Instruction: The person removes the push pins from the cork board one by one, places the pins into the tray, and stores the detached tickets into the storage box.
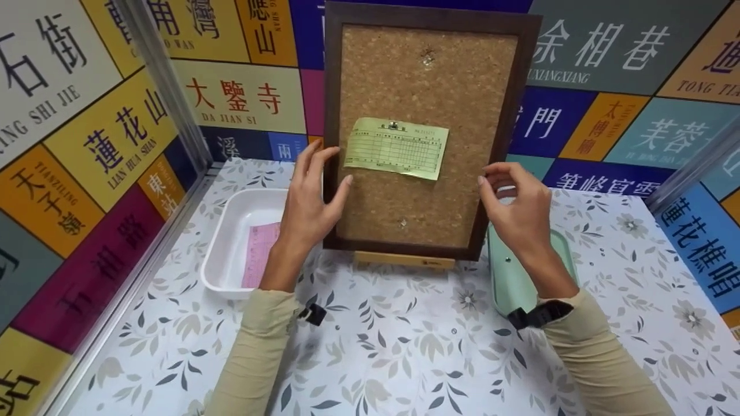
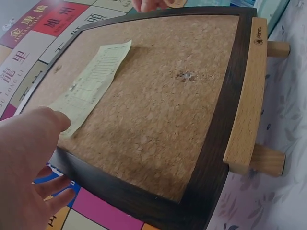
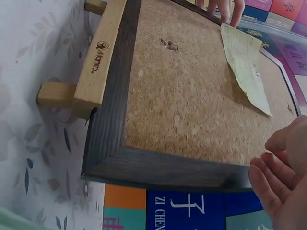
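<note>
We see the left hand [image 1: 305, 199] with a loose, released grip, its straight fingers resting on the left edge of the cork board [image 1: 425, 133], which stands upright on a wooden stand [image 1: 404, 260] on the surface [image 1: 404, 346]. The right hand [image 1: 514, 208], fingers lightly curled, sits at the board's right edge, grasping nothing we can make out. A yellow slip [image 1: 397, 148] is pinned to the cork.

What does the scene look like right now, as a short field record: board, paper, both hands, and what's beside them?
board: cork board in a dark wooden frame, upright on a light wooden stand
paper: yellow-green form pinned to the cork, lower edge lifting
left hand: left hand on the frame's left edge, fingers straight
right hand: right hand by the frame's right edge, fingers loosely curled; contact unclear
left of board: white tray holding a pink slip
right of board: pale green container, partly hidden by the right forearm
surface: floral tablecloth
</note>
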{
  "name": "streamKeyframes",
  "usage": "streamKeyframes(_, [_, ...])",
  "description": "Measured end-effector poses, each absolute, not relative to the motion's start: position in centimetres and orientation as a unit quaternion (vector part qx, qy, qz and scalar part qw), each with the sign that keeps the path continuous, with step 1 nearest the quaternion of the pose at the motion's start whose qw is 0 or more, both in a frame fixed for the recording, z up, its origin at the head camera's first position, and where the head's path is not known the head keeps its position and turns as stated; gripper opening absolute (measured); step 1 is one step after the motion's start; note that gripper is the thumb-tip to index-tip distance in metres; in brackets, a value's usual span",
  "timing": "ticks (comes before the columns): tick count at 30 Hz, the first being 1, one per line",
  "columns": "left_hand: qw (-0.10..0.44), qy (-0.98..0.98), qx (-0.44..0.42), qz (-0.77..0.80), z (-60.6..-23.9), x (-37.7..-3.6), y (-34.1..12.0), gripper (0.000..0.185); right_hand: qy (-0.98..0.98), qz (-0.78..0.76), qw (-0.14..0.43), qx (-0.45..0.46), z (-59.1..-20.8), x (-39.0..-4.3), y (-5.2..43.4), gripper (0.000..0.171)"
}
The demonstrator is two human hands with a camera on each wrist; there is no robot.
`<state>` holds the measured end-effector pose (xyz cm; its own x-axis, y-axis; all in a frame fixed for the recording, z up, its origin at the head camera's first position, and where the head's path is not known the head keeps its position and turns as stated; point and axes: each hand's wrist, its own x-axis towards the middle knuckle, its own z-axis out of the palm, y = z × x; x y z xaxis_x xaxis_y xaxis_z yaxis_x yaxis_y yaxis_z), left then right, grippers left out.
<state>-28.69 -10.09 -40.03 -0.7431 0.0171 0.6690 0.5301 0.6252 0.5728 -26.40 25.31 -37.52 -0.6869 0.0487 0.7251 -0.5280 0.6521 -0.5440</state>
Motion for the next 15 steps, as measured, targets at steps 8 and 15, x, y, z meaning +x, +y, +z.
streamKeyframes(8, [0.341,-0.817,-0.147,-0.44,-40.4,-29.6,-9.2,0.038,-0.83,0.372,0.373,0.184,-36.9,-27.4,23.7,0.017])
streamKeyframes(15, [0.348,-0.808,-0.125,-0.458,-40.2,-30.1,-8.4,0.028,-0.827,0.361,0.38,0.205,-36.2,-28.3,22.4,0.015])
